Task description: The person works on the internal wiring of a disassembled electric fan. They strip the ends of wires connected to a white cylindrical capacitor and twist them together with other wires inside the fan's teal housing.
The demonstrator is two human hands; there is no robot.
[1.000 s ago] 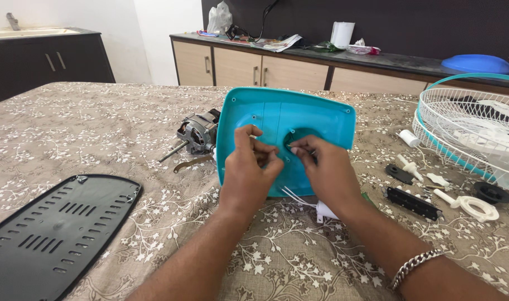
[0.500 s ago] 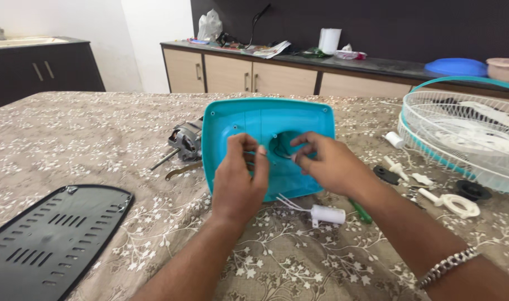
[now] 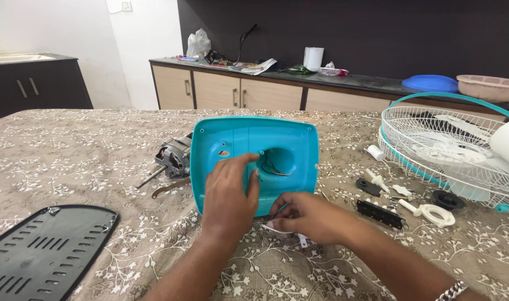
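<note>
A teal plastic fan housing (image 3: 288,139) stands tilted on the table, its hollow side toward me, with dark wires showing in its round hole. My left hand (image 3: 227,192) rests against its lower middle, fingers spread on the plastic. Lower and to the right, my right hand (image 3: 307,217) is closed around a small white part with thin wires at the housing's bottom edge. A fan motor (image 3: 174,159) with its shaft lies just left of the housing.
A black slotted plate (image 3: 42,253) lies at the front left. A white and teal fan guard (image 3: 449,150) sits at the right, with small black and white parts (image 3: 402,200) scattered before it. A cabinet counter (image 3: 276,83) with clutter stands behind the table.
My right hand has dropped from the housing's round hole to its bottom edge and closed on the white part. My left hand has shifted lower on the housing.
</note>
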